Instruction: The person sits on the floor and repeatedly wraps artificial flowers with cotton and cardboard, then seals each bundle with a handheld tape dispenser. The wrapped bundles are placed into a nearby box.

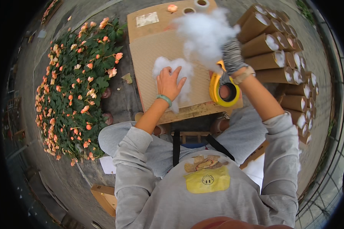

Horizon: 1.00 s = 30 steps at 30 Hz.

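Note:
My left hand (169, 82) lies with its fingers spread on a flat tuft of white fluffy stuffing (185, 70). That tuft rests on a ribbed sheet of corrugated cardboard (145, 57) on a low work surface in front of me. My right hand (232, 55), in a grey knitted glove, is raised at the surface's right side. It holds a larger, loose clump of white stuffing (206, 34), which partly hides its fingers and looks blurred. Just below the right wrist sits a yellow tape dispenser (235, 93) with a roll in it.
Flowering plants (80, 87) with peach blooms stand at left. Many brown cardboard wraps (262, 42) with white filling at their ends are stacked at right. Two tape rolls (201, 4) and a loose bloom (172, 8) lie at the far edge. A cardboard box (105, 200) is at lower left.

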{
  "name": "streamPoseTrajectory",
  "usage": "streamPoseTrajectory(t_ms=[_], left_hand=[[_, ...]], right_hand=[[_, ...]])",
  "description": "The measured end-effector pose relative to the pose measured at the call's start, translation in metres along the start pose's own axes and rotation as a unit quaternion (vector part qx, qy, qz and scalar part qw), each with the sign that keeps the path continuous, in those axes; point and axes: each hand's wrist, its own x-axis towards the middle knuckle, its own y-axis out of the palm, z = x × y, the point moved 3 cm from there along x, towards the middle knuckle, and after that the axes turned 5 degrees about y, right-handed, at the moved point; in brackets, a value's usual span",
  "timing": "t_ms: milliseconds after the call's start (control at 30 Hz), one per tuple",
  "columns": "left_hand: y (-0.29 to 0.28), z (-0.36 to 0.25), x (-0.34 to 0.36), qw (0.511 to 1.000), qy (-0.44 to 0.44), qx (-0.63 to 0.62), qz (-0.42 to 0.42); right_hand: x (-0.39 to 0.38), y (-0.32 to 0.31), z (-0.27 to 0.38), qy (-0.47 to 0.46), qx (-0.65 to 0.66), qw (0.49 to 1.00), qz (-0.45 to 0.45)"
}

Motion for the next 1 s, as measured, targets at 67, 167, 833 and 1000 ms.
streamPoseTrajectory(t_ms=[67, 167, 833, 1000], left_hand=[[-0.024, -0.002, -0.002, 0.994, 0.055, -0.029, -0.088], [-0.045, 0.007, 0.007, 0.953, 0.18, -0.024, -0.243], [0.013, 0.072, 0.056, 0.99, 0.099, 0.096, 0.02], [0.017, 0.074, 0.058, 0.991, 0.08, 0.108, 0.011]], right_hand=[[0.0, 0.075, -0.014, 0.082, -0.093, 0.989, -0.085], [0.002, 0.141, -0.02, 0.221, -0.235, 0.945, -0.058], [0.118, 0.073, 0.01, 0.029, 0.182, 0.983, 0.003], [0.011, 0.024, 0.032, 0.084, 0.12, 0.98, 0.134]])
